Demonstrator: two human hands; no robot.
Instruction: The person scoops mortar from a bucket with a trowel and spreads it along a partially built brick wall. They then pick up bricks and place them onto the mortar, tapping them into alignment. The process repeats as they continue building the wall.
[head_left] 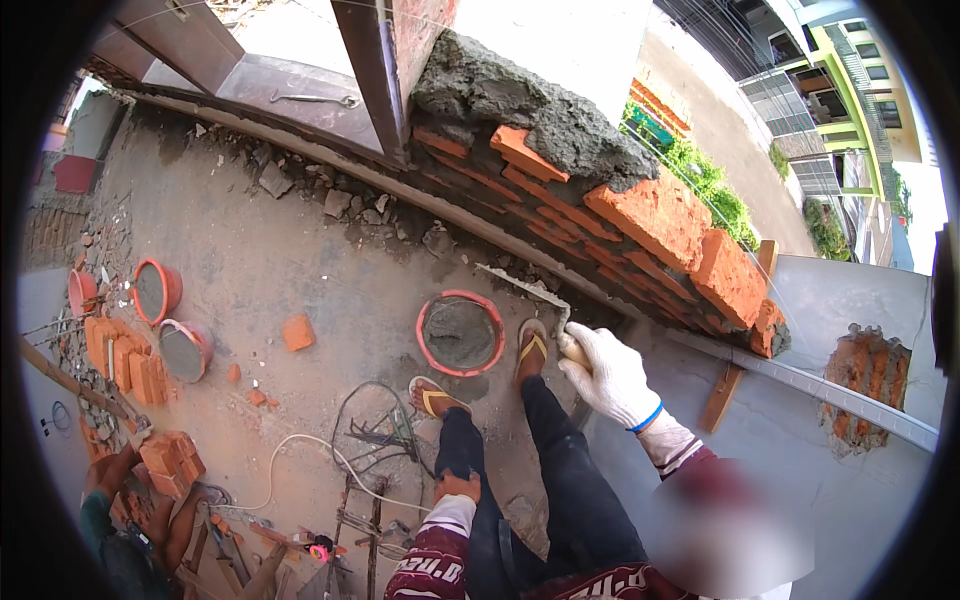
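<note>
Right hand (605, 375): knitted white glove, blue band at the cuff, fingers closed round the handle of a trowel (525, 287). Blade long, narrow, crusted pale with mortar, pointing up-left over the ground near the foot of the brick wall. Left hand (458, 487): ungloved, laid against the dark cloth of the left trouser leg (462, 450); cannot tell whether the fingers are curled on anything. Both sleeves maroon and white.

Just beyond the feet, in sandals (430, 396) with yellow straps: round red bucket (421, 338), smooth rim, grey wet mortar (460, 333) inside, lumpy surface.

Ahead and to the right, brick wall (590, 235): rough orange courses, ragged joints, a thick coarse bed of grey mortar heaped on part of the top, blocky bricks at the near end. It meets a brown frame (366, 80); a slim metal tool (315, 99) lies on the ledge beside it.

Ground dusty, grey-brown, broken chunks along the wall base. Lone squarish brick piece (298, 332) left of the bucket. Farther left, two more mortar-filled buckets beside a row of upright bricks (125, 358). Lower left, a co-worker (130, 530), bent near stacked bricks (172, 460). Pale cable (285, 442) loops between, near a tangle of dark thin rods (380, 432).

Right: smooth grey wall (730, 480), one patch broken through to raw brick.
</note>
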